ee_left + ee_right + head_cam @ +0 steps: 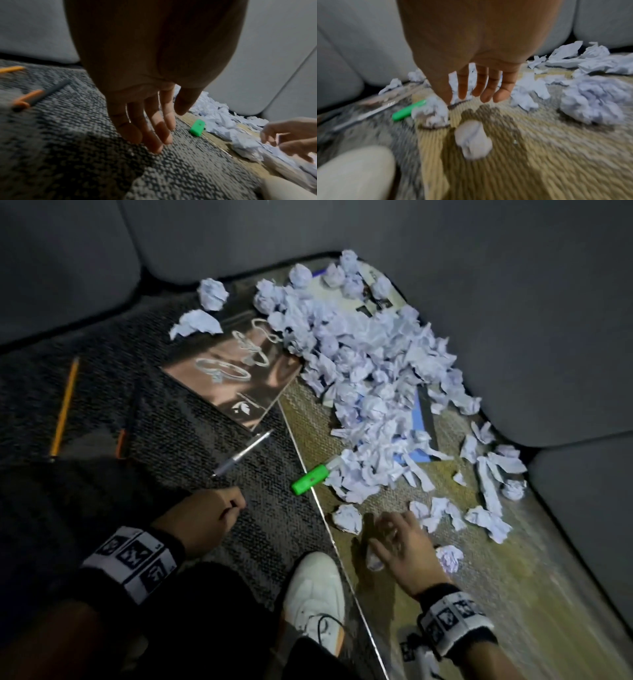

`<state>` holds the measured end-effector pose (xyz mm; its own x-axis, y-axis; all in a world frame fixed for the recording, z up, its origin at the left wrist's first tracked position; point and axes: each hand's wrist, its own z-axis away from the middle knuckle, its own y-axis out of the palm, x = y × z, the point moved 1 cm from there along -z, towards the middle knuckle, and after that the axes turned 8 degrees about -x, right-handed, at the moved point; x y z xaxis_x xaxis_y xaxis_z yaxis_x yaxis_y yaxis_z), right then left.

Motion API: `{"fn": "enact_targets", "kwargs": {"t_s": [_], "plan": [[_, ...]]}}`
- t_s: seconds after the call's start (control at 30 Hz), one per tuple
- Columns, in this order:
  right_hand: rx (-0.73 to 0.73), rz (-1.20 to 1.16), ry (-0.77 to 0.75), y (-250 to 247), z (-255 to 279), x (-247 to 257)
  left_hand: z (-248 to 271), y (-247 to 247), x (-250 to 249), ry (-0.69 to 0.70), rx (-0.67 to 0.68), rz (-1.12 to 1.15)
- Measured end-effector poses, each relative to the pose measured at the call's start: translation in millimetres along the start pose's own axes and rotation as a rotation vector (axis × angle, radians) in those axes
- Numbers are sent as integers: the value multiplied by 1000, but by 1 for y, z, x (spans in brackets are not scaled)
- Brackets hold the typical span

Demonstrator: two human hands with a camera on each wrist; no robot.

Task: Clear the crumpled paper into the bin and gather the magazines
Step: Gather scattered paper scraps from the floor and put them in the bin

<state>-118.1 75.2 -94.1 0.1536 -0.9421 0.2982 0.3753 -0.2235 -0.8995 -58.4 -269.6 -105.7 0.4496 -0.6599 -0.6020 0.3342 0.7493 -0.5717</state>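
Crinkled paper balls (370, 378) heap on ribbed woven carpet (479, 559) beside glossy magazine (236, 374).

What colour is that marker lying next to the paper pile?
Bright green: the marker lies by the crumpled paper. The head view shows it best.

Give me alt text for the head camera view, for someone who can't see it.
Right hand reaches, fingers spread, toward a crumpled paper ball on a carpeted floor, near a large heap of crumpled paper half-covering magazines. Left hand hovers beside a green highlighter.
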Motion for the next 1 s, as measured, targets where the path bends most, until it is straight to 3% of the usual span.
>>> {"fn": "enact_targets", "kwargs": {"t_s": [0.1, 0.2, 0.3, 0.43, 0.6, 0.67, 0.77, 0.9, 1.0], "plan": [[39, 75, -40, 32, 13, 0, -10, 18, -25, 93, -24, -20], [6, 114, 5, 63, 24, -3, -22, 37, -61, 345, -125, -54], [-10, 45, -17, 70, 25, -12, -37, 68, -108, 501, -111, -283], [-61, -197, 54, 40, 21, -23, -52, 112, -144, 533, 18, -579], [-307, -78, 288, 0, 20, -52, -64, 128, -141, 509, 32, -698], [-275, 32, 434, -10, 16, -64, -73, 124, -140, 537, -10, -702], [-169, 69, 571, -19, 24, -67, -70, 117, -138, 533, 38, -639], [-122, 7, 515, -37, 44, -63, -57, 109, -136, 581, 119, -669], [-126, 26, 385, -50, 36, -71, -61, 104, -142, 625, 56, -675]]}}
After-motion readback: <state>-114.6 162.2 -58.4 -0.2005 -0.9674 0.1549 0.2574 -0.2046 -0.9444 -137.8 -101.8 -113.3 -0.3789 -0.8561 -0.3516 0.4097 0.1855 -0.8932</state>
